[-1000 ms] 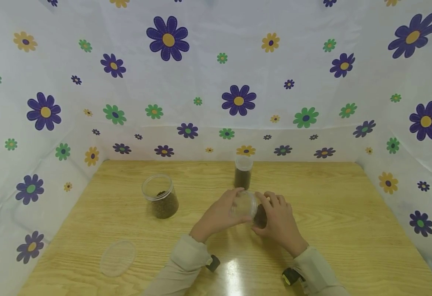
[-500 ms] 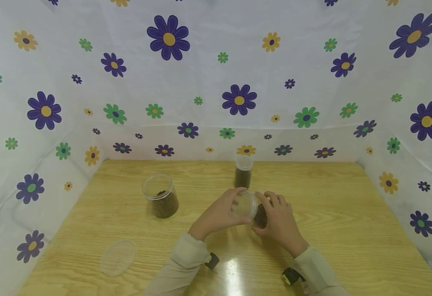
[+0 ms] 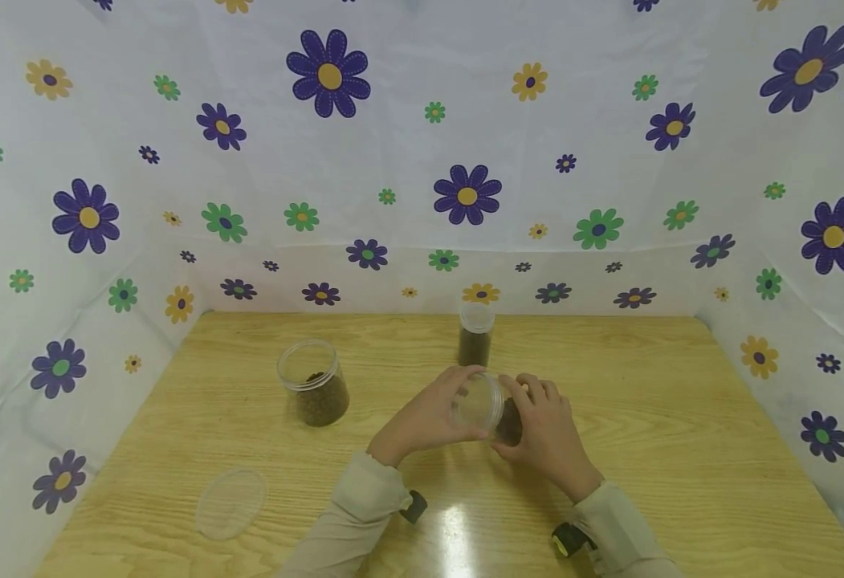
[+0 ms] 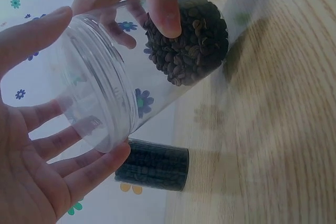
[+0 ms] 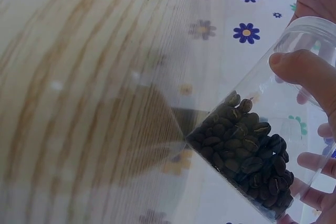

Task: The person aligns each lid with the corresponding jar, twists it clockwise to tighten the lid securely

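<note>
In the head view, a clear round jar lies tilted between both hands, its capped end toward the left. Dark coffee beans fill its lower end. My left hand curls thumb and fingers round the clear screw lid at the mouth. My right hand grips the jar's body near the beans. Whether the jar's base touches the table cannot be told. Just beyond the hands stands a slimmer jar of dark beans with a pale lid on it.
At the left of the wooden table stands a wide, lidless jar, partly filled with dark beans. A clear flat disc-shaped lid lies near the front left. Flower-printed cloth walls the back and sides.
The left hand shifts very slightly on the lid; the jar and right hand stay in place.
</note>
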Available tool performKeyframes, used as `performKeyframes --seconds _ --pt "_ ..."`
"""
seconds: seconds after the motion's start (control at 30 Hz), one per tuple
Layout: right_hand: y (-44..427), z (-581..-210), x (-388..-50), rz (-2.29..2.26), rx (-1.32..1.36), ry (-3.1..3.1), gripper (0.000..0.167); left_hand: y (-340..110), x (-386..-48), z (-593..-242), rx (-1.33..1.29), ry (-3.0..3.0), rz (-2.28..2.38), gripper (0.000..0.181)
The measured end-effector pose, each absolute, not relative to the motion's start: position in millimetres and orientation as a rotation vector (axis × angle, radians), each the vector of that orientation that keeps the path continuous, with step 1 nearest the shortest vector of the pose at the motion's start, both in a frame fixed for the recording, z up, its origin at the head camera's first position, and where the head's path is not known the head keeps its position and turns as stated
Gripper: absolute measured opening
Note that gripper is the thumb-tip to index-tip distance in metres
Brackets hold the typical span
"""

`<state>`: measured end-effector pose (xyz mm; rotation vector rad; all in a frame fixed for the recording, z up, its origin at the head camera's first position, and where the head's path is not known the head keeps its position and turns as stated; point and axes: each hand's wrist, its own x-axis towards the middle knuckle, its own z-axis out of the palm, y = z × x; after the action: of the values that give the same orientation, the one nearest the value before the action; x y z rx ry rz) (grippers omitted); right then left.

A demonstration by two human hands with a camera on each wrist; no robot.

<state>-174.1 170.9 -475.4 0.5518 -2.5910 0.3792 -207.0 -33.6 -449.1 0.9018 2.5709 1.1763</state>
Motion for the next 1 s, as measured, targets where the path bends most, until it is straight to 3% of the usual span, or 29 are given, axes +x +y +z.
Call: performKeyframes --seconds 1.0 --pt "172.3 -475.6 -173.8 0.379 0.545 -2.597 0.096 -34.7 -214.1 -451.2 1.133 2.551 1.101 0.089"
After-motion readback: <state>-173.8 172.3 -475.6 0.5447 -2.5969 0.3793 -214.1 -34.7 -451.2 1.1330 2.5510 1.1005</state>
